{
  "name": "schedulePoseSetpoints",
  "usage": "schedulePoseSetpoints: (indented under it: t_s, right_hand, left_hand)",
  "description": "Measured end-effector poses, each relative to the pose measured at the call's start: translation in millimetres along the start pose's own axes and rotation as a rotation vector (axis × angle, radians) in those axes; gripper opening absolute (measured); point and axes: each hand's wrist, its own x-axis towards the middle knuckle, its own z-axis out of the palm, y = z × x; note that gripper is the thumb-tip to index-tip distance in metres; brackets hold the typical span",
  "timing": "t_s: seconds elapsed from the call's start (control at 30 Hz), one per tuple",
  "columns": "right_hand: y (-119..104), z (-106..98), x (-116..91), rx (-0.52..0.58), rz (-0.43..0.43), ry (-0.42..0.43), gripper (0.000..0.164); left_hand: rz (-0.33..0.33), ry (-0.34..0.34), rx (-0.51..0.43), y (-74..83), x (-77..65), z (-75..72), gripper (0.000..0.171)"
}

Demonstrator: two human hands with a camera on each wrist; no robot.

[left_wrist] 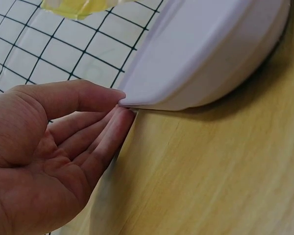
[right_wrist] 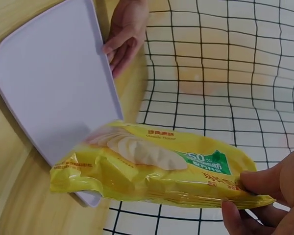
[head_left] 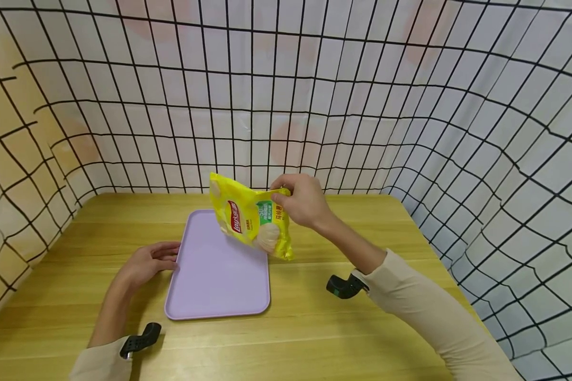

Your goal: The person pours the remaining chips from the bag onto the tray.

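A yellow bag of potato chips (head_left: pixel 248 216) hangs tilted above the far right part of a lilac tray (head_left: pixel 219 280). By one upper corner my right hand (head_left: pixel 305 201) pinches the bag, thumb on one face and fingers behind, as the right wrist view shows. At the tray's left edge is my left hand (head_left: pixel 145 264). In the left wrist view the thumb of that left hand (left_wrist: pixel 54 142) lies on the tray's rim, with fingers against its underside, so it pinches the edge. The tray rests on the wooden table.
Black wire mesh (head_left: pixel 276 106) rises behind the table (head_left: pixel 314 328) and along both sides, with pale sheeting behind it. A black wrist camera (head_left: pixel 345 287) is strapped at the right sleeve, another black camera (head_left: pixel 142 339) at the left.
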Motion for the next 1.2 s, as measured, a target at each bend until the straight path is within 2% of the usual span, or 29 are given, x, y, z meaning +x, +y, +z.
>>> schedulePoseSetpoints:
  t_s: [0.47,0.87,1.2]
  right_hand:
    - [-6.6,8.4,5.2,-0.058,-0.029,-0.029,0.013]
    - [-5.2,7.3,5.8,0.004,-0.061,0.054,0.011]
    - [-0.6,10.1,2.9,0.017,-0.037,0.032,0.011]
  left_hand:
    - [-0.008,-0.007,-0.004,-1.0,-0.5,-0.9,0.062]
    - [-0.009,-0.002,0.002,-0.8,1.4,0.5,0.062]
    - [-0.009,-0.004,0.018,0.0,4.4,1.9,0.063]
